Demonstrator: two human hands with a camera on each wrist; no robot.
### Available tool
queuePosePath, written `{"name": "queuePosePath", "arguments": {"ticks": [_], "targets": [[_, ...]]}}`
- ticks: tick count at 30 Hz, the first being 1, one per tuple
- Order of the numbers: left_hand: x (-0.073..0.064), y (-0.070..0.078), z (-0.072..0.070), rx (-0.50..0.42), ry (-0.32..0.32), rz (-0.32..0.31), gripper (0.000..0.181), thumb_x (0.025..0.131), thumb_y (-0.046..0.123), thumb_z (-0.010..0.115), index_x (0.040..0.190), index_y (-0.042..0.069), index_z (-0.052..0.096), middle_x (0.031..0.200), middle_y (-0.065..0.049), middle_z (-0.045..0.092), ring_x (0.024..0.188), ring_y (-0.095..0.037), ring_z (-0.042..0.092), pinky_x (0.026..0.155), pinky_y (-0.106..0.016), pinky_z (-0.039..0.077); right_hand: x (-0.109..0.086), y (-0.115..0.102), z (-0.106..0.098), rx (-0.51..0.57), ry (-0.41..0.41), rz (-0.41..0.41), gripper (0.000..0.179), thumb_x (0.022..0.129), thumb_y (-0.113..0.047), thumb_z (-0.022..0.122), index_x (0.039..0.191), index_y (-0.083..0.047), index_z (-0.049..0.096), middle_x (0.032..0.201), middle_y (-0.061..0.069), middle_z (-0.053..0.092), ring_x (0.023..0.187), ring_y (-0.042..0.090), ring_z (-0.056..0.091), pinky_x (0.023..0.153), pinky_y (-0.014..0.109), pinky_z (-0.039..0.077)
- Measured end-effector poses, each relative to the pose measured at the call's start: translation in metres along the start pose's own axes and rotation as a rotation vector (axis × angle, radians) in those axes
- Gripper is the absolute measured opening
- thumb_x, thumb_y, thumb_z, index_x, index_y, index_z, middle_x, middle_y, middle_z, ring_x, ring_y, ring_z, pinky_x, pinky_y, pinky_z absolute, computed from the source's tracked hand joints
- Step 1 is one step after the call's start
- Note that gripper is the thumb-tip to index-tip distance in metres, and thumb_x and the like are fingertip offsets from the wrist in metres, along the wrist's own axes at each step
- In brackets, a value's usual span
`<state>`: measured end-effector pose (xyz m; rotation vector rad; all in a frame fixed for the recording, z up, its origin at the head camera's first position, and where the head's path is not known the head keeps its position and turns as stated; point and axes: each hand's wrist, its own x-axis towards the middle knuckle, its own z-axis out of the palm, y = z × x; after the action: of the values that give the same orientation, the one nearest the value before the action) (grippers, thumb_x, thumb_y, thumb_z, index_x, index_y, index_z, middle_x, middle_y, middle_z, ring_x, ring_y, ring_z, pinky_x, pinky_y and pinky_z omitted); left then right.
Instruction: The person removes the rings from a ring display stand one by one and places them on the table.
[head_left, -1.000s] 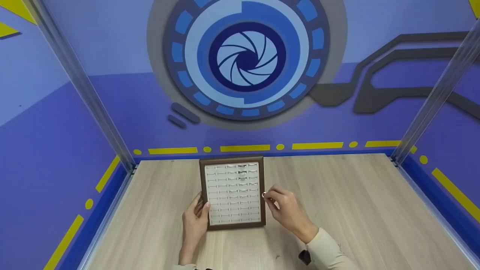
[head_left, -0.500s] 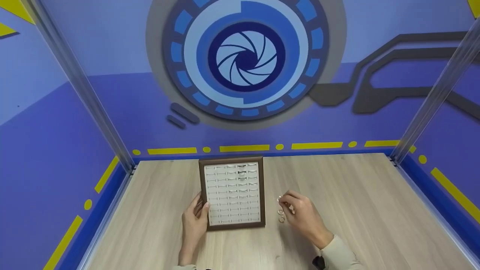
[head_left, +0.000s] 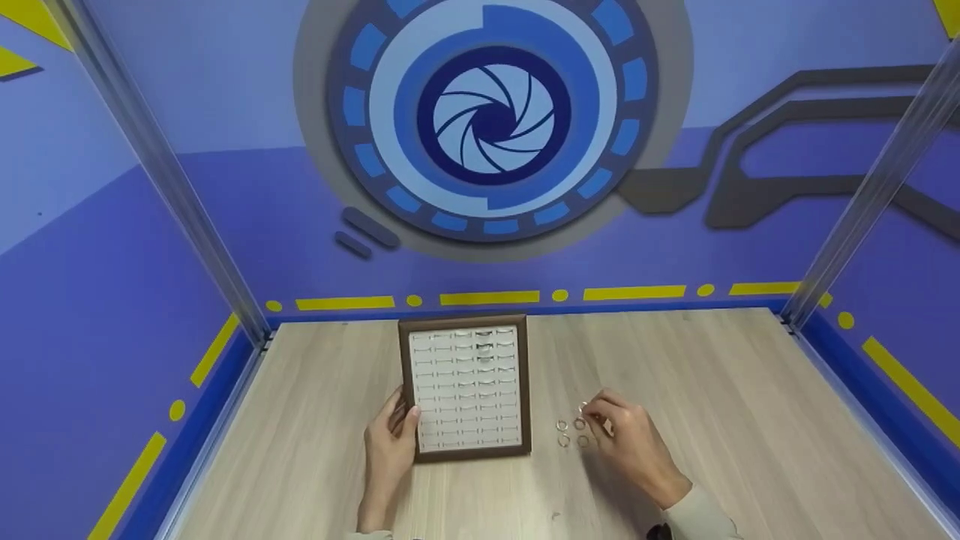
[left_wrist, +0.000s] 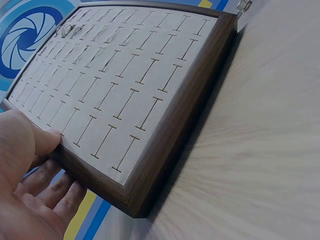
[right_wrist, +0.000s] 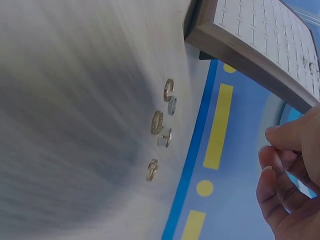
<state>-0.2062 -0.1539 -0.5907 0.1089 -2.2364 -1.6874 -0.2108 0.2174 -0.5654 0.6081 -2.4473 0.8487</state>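
My left hand point(head_left: 391, 442) grips the left edge of a ring display tray point(left_wrist: 165, 150), thumb on the front rim and fingers behind. The tray has a dark brown frame and a white slotted pad, and it stands tilted up. Some slots near its top hold rings point(head_left: 484, 346); the lower slots show none. To the right, my right hand point(head_left: 630, 439) pinches a small silvery ring point(head_left: 582, 407) at its fingertips. That ring is hidden in the right wrist view. Below the hand, several loose rings point(right_wrist: 157, 122) lie on the table.
The pale wooden table point(head_left: 720, 420) ends at a blue back wall point(head_left: 225, 225) with yellow marks. Metal posts point(head_left: 172, 187) stand at the back corners. A small dark mark point(head_left: 555, 515) shows near the front of the table.
My right hand has moved right and slightly toward me from the tray's edge, still pinching the ring, and more loose rings show on the table. My left hand and the tray have stayed still.
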Motion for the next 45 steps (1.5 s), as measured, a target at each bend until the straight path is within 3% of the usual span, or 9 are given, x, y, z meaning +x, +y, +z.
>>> {"name": "queuePosePath", "arguments": {"ticks": [7, 19, 26, 38, 45], "targets": [[0.000, 0.000, 0.000, -0.010, 0.004, 0.000, 0.051, 0.106, 0.004, 0.064, 0.155, -0.003, 0.051, 0.151, -0.028, 0.059, 0.136, -0.042, 0.062, 0.115, -0.041, 0.056, -0.007, 0.008, -0.002, -0.002, -0.014, 0.044, 0.026, 0.086, 0.010, 0.083, 0.087, -0.015, 0.078, 0.088, -0.012, 0.070, 0.073, -0.004, 0.063, 0.056, 0.015, 0.057], [0.000, 0.000, 0.000, -0.012, 0.021, 0.019, 0.050, 0.105, 0.002, 0.064, 0.153, -0.006, 0.052, 0.149, -0.030, 0.060, 0.134, -0.044, 0.064, 0.114, -0.044, 0.057, -0.015, 0.017, 0.002, -0.022, -0.173, 0.274, 0.020, 0.086, 0.007, 0.082, 0.088, -0.013, 0.080, 0.086, -0.013, 0.070, 0.074, -0.002, 0.062, 0.061, 0.016, 0.058], [0.002, -0.001, 0.000, 0.004, 0.010, 0.015, 0.051, 0.106, 0.003, 0.064, 0.154, -0.005, 0.051, 0.150, -0.030, 0.058, 0.135, -0.044, 0.063, 0.113, -0.042, 0.058, -0.017, 0.023, 0.007, -0.027, -0.219, 0.299, 0.022, 0.084, 0.007, 0.084, 0.081, -0.014, 0.079, 0.082, -0.012, 0.068, 0.070, 0.000, 0.058, 0.058, 0.016, 0.055], [0.001, 0.000, 0.001, 0.010, 0.007, 0.002, 0.051, 0.105, 0.002, 0.065, 0.154, -0.003, 0.051, 0.152, -0.029, 0.058, 0.136, -0.043, 0.063, 0.114, -0.041, 0.057, -0.019, 0.030, 0.011, -0.056, -0.302, 0.361, 0.017, 0.087, 0.000, 0.085, 0.083, -0.016, 0.080, 0.079, -0.013, 0.067, 0.072, 0.001, 0.059, 0.061, 0.018, 0.057], [0.001, -0.001, 0.001, 0.020, 0.006, -0.020, 0.052, 0.105, 0.002, 0.065, 0.155, -0.004, 0.051, 0.153, -0.028, 0.058, 0.136, -0.043, 0.063, 0.115, -0.041, 0.057, -0.022, 0.034, 0.012, -0.053, -0.295, 0.345, 0.021, 0.085, 0.004, 0.085, 0.082, -0.016, 0.080, 0.079, -0.012, 0.068, 0.071, 0.000, 0.059, 0.060, 0.019, 0.057]]}}
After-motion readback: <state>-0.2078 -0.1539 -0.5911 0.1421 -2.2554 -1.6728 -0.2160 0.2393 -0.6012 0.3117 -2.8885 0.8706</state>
